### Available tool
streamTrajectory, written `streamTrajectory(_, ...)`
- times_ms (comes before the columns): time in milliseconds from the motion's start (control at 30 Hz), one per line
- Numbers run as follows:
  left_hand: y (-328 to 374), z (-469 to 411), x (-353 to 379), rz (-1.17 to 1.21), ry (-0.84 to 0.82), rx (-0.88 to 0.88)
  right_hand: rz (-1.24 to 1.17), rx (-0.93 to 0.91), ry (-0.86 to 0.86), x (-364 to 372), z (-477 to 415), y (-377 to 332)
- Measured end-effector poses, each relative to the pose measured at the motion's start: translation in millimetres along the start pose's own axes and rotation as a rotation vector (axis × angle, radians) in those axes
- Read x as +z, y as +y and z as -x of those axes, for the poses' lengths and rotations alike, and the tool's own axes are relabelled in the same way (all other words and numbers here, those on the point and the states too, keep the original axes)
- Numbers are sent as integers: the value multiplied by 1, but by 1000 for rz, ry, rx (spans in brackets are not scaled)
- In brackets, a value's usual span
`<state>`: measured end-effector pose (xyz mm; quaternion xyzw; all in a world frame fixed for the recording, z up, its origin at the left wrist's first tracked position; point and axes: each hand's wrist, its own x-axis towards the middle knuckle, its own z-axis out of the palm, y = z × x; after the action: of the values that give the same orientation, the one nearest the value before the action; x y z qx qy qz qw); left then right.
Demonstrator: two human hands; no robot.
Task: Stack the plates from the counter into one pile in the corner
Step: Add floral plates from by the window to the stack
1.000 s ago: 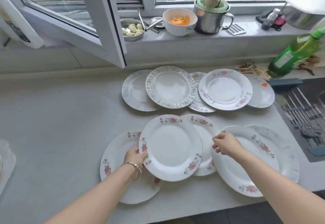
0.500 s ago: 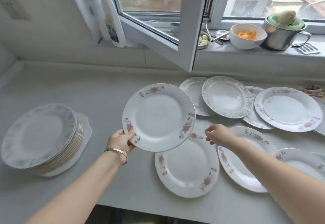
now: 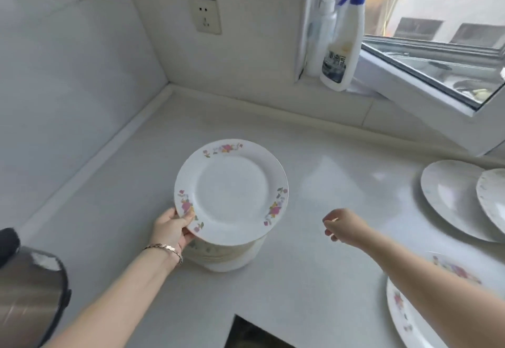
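My left hand point(image 3: 172, 228) grips the near-left rim of a white plate with pink flowers point(image 3: 231, 191). That plate hovers right over the pile of plates point(image 3: 226, 255), whose stacked edges show below its front rim. The pile stands on the white counter point(image 3: 314, 252) toward the left corner. My right hand point(image 3: 340, 224) floats to the right of the pile with fingers loosely curled, holding nothing. More plates lie at the right: a pale one point(image 3: 453, 203), another at the frame edge point(image 3: 493, 200), and a flowered one point(image 3: 410, 317) under my right forearm.
A steel kettle point(image 3: 30, 290) stands at the near left. On the sill sit a spray bottle point(image 3: 343, 47) and a pump bottle point(image 3: 322, 28). The open window sash point(image 3: 437, 74) juts over the counter at the right. A wall socket point(image 3: 205, 14) is behind the pile.
My left hand has carried the flowered plate left, from above the spread plates to directly over the pile. My view swung left toward the corner. My right hand stays empty.
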<state>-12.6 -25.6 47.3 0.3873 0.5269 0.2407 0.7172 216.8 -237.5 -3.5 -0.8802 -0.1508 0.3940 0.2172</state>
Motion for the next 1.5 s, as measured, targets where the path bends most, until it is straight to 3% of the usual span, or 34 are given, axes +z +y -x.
streamTrajectory(233, 0, -26, -28, 1, 64, -77, 9, 24, -5, 18, -10, -30)
streamTrajectory(700, -19, -38, -33, -5, 107, -166, -9, 51, -27, 11, -22, -25)
streamTrajectory(833, -18, -45, -39, -231, 199, -130, 9, 53, -41, 13, -17, -17)
streamTrajectory(1000, -11, -44, -45, -860, 180, -89, 2, 47, -34, 16, -13, -15)
streamTrajectory(1133, -10, -46, -45, -1024, 120, -97, 26, 37, -48, 21, -13, -18)
streamTrajectory(1500, -10, -54, -43, -1514, 150, 14, 77, 28, -63, 28, -11, -21)
